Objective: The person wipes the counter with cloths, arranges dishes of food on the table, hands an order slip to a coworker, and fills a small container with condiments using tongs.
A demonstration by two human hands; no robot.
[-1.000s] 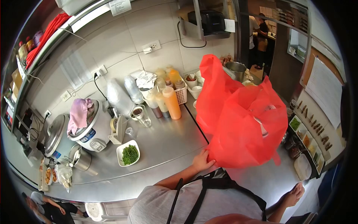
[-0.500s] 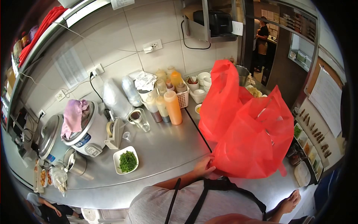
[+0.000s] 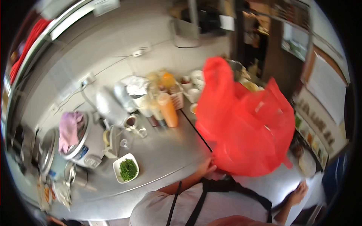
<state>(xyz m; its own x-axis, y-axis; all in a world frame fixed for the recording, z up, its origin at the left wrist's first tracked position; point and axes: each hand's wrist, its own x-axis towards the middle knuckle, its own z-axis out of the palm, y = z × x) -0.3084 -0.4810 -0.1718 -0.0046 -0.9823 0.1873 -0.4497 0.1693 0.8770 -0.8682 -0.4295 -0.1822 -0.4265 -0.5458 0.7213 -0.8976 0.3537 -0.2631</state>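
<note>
Two red bags point(image 3: 245, 132) stand full and close together on the steel counter, their handles sticking up. My left hand point(image 3: 206, 167) is at the lower left of the bags, thumb and fingers apart, with its fingertips by the red material; blur hides whether they touch. Over the right end of the counter, my right hand point(image 3: 299, 193) has its fingers curled in, and nothing shows in them. A square white bowl point(image 3: 116, 169) of chopped green herbs point(image 3: 128, 169) sits on the counter to the left.
Squeeze bottles point(image 3: 167, 111) and a white basket point(image 3: 177, 100) stand along the wall. Two rice cookers point(image 3: 86, 150), a tape dispenser point(image 3: 111, 143) and a metal pot point(image 3: 80, 175) are on the left. A condiment tray point(image 3: 311, 139) lies at the right; a doorway opens behind.
The view has shifted and tilted, blurring the picture, so the bags and bottles sit further left. Both hands stay in about the same places beside the bags and the counter.
</note>
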